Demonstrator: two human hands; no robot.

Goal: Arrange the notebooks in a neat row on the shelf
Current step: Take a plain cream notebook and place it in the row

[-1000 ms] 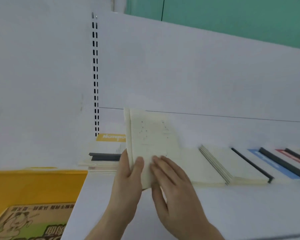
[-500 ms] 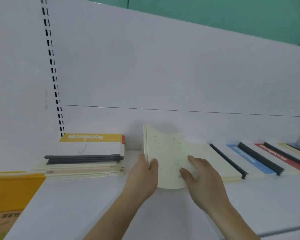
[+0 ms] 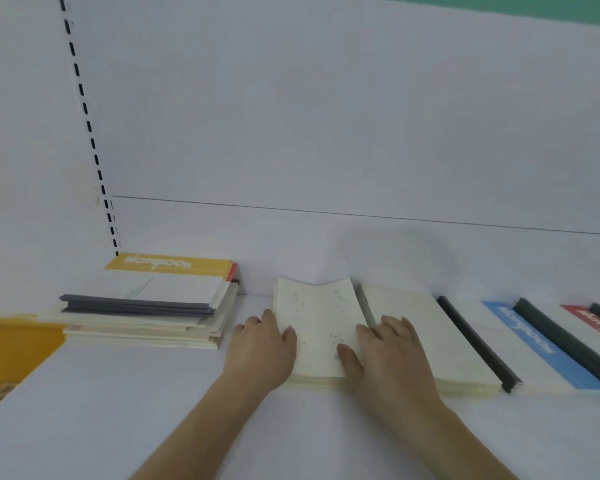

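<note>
A cream notebook with small dots on its cover lies nearly flat on the white shelf, its far edge slightly bowed. My left hand holds its left edge, thumb on the cover. My right hand presses flat on its right side and on the plain cream notebook beside it. To the right the row goes on, overlapping: a black-spined notebook, a blue-banded one and a red-banded one.
A loose stack of notebooks, topped by a yellow-headed one, lies at the left against the back panel. A yellow box sits below the shelf's left end. A slotted upright runs up the back wall.
The cream notebook stood tilted up in both hands; it has come down flat at the left end of the row. My right hand has shifted onto its right side.
</note>
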